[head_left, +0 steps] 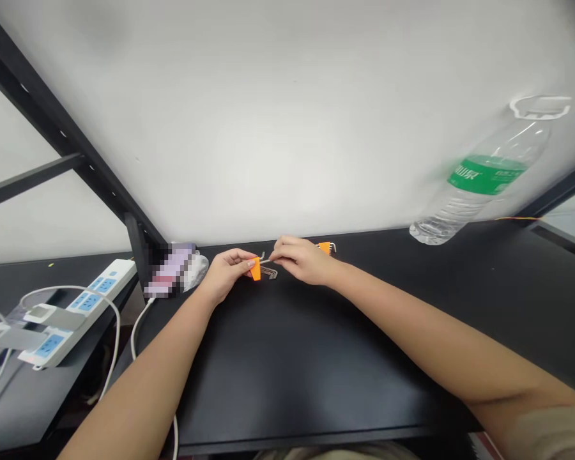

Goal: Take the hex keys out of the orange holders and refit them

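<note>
My left hand point(229, 273) pinches an orange hex key holder point(255, 269) above the black table. Several L-shaped metal hex keys point(270, 273) stick out of the holder's right side. Close by on the right, my right hand point(301, 259) has its thumb and fingers closed on the end of a hex key point(266, 260) that runs to the holder. Partly behind my right hand lies a second orange holder point(324, 247) with hex keys in it.
A large clear bottle point(479, 179) with a green label stands at the back right against the wall. To the left are a pixelated packet point(172, 268), a white power strip point(81, 306) and white cables point(133, 332). A black metal frame point(76, 134) rises at the left.
</note>
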Tool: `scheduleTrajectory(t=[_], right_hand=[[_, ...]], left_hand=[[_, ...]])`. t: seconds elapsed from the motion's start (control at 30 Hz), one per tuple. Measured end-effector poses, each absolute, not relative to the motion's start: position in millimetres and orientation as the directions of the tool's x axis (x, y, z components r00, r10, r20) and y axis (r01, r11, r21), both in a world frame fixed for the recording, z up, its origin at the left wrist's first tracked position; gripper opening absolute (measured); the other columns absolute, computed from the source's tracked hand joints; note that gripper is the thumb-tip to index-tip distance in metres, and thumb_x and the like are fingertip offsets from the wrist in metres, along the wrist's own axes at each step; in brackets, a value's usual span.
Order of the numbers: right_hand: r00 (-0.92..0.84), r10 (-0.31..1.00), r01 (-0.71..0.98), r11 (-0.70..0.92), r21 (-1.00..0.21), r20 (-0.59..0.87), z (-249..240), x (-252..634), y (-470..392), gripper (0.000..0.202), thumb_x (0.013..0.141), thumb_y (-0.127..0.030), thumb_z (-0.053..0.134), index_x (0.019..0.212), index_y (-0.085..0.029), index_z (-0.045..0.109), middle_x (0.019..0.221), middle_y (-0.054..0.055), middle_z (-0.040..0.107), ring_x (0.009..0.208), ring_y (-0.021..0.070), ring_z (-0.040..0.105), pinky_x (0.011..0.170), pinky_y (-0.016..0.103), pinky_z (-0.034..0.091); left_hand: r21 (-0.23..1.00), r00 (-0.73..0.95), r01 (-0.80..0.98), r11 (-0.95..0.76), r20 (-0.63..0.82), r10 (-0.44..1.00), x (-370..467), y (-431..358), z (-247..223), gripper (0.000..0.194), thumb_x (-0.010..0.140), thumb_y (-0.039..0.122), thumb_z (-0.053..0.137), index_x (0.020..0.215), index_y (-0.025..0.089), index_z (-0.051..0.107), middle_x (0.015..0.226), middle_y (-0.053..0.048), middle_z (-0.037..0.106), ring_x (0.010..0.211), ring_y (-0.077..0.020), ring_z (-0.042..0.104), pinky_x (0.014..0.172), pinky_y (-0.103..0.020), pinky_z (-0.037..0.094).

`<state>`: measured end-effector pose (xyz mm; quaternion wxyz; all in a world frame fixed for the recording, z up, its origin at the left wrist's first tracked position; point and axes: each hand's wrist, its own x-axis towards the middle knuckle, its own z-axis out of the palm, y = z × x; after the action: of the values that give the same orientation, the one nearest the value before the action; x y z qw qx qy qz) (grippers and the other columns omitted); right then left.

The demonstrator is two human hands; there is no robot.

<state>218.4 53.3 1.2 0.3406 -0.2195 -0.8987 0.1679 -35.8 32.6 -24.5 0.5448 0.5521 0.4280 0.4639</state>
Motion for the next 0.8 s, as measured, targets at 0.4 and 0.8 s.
scheduleTrajectory(t=[0.4,0.8], right_hand=[[-0.565,0.721,0.487,0.683,-0.544,0.401,-22.9,205.6,50.9,0.005,0.089,-0.015,0.063,0.092,-0.02,0.062,0.093,0.003,0.06,0.079,0.0163,0.056,0.073,0.029,0.046],[-0.584,0.803,0.74,0.585,-0.332,0.115,-26.9,212.4,69.0,0.011,0.08,-0.014,0.073,0.075,-0.02,0.066,0.083,0.008,0.066,0.07,0.0196,0.061,0.061,0.03,0.041]], left_hand=[[0.996,0.125,-0.035,-0.086,0.09,0.988,-34.9,34.6,-25.6,0.038,0.075,0.038,0.088,0.102,0.015,0.076,0.095,-0.009,0.077,0.077,-0.0175,0.069,0.073,-0.032,0.056],[0.993,0.066,0.007,-0.12,0.12,0.991,-39.3,39.7,-30.4,0.04,0.073,0.04,0.089,0.104,0.017,0.077,0.095,-0.008,0.077,0.073,-0.015,0.065,0.067,-0.029,0.051]])
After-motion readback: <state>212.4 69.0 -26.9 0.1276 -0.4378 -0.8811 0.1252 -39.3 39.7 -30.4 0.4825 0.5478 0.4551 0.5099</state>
